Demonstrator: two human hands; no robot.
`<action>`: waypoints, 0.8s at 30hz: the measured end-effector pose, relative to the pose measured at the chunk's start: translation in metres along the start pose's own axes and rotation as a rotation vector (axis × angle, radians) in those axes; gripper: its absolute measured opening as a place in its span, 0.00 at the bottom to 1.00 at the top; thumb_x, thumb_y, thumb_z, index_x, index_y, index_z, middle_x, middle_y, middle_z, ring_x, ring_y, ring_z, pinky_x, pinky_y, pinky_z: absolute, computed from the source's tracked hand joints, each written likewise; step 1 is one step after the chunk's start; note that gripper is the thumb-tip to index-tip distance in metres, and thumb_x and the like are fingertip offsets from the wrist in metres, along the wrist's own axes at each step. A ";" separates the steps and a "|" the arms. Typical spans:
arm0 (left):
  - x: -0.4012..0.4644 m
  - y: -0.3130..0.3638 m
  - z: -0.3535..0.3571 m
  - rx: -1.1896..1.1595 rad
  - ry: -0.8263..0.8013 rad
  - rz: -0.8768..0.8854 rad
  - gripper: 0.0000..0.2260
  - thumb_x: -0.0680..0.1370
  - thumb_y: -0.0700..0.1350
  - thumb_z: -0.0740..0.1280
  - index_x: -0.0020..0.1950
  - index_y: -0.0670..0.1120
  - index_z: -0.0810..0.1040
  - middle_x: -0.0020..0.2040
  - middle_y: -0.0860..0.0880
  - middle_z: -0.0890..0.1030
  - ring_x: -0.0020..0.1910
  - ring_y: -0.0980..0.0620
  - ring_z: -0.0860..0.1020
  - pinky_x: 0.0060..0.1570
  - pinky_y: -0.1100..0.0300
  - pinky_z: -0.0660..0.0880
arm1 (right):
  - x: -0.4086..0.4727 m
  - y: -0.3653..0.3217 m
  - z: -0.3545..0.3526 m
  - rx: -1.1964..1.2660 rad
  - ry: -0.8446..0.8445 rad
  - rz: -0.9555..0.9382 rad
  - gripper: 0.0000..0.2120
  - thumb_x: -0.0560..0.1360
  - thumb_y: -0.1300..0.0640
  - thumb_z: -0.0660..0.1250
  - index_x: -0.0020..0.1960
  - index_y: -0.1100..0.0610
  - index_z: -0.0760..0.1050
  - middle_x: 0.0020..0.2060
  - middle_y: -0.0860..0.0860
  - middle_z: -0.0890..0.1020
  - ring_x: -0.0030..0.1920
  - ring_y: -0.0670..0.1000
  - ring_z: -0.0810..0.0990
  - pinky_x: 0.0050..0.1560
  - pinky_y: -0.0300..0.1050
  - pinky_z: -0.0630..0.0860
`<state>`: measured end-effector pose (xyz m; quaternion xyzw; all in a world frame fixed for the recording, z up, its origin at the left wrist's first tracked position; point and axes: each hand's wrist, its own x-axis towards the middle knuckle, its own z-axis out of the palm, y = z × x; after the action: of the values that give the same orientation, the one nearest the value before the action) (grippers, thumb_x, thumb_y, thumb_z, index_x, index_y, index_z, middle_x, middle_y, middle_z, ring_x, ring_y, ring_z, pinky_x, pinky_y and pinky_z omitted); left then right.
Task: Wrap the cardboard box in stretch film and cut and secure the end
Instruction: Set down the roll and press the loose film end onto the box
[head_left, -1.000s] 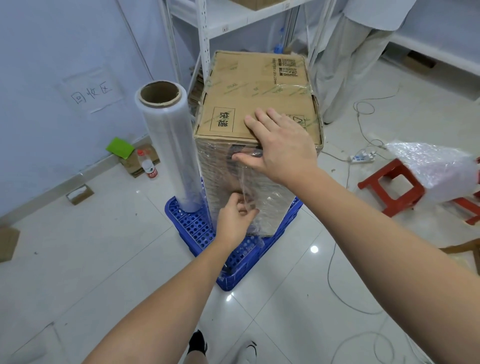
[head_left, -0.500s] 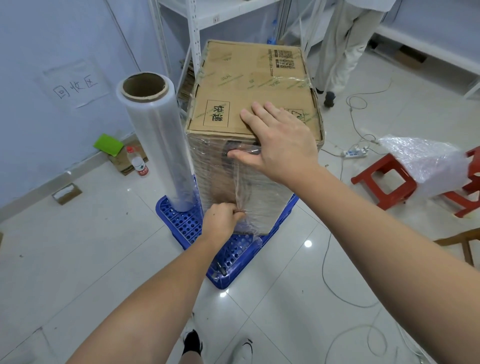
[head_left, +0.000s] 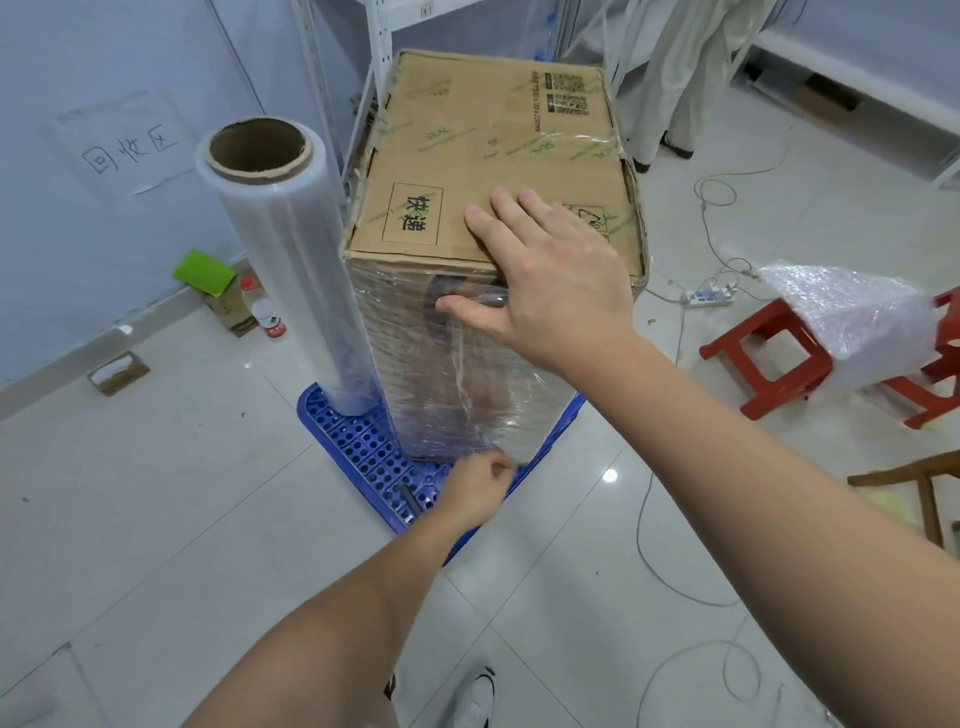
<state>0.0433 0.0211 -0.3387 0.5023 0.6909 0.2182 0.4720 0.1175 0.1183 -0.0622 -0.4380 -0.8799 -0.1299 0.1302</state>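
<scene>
On the blue pallet (head_left: 363, 447) the cardboard box (head_left: 493, 171) stands upright. Right hand (head_left: 550, 270) lies flat, fingers straight, over its near top edge. Left hand (head_left: 475, 491), nearer the base, pinches stretch film (head_left: 467, 384) running vertically; roll (head_left: 291, 260) stands left.

Box (head_left: 493, 171) on pallet (head_left: 363, 457), film roll (head_left: 291, 270) upright just left, stool (head_left: 769, 358) well right, shelving (head_left: 379, 78) behind.

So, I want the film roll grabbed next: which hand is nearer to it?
Left, though narrowly. The left hand pinches film at the box's bottom corner, near the film roll's base; the right hand lies on the box's top edge.
</scene>
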 end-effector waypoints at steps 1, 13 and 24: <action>0.006 0.005 0.004 0.143 -0.125 0.108 0.12 0.83 0.46 0.63 0.62 0.50 0.83 0.55 0.52 0.83 0.52 0.51 0.81 0.52 0.59 0.76 | 0.000 0.000 0.001 0.005 -0.005 0.000 0.41 0.74 0.25 0.52 0.76 0.50 0.64 0.75 0.53 0.68 0.76 0.56 0.64 0.75 0.54 0.61; 0.047 -0.022 -0.019 0.417 -0.056 -0.063 0.13 0.84 0.45 0.58 0.55 0.47 0.83 0.54 0.44 0.84 0.51 0.42 0.81 0.52 0.50 0.79 | -0.001 0.004 0.003 0.011 0.006 0.002 0.41 0.75 0.25 0.52 0.77 0.51 0.63 0.75 0.54 0.68 0.76 0.56 0.64 0.75 0.54 0.61; 0.067 -0.046 0.037 0.843 -0.616 0.250 0.24 0.85 0.41 0.54 0.81 0.54 0.62 0.84 0.55 0.48 0.81 0.46 0.59 0.74 0.45 0.65 | -0.002 0.002 0.003 0.009 0.035 0.011 0.40 0.74 0.25 0.53 0.76 0.51 0.66 0.74 0.53 0.69 0.75 0.56 0.66 0.75 0.53 0.62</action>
<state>0.0498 0.0565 -0.4203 0.7675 0.4828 -0.1810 0.3809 0.1199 0.1193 -0.0648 -0.4398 -0.8757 -0.1331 0.1483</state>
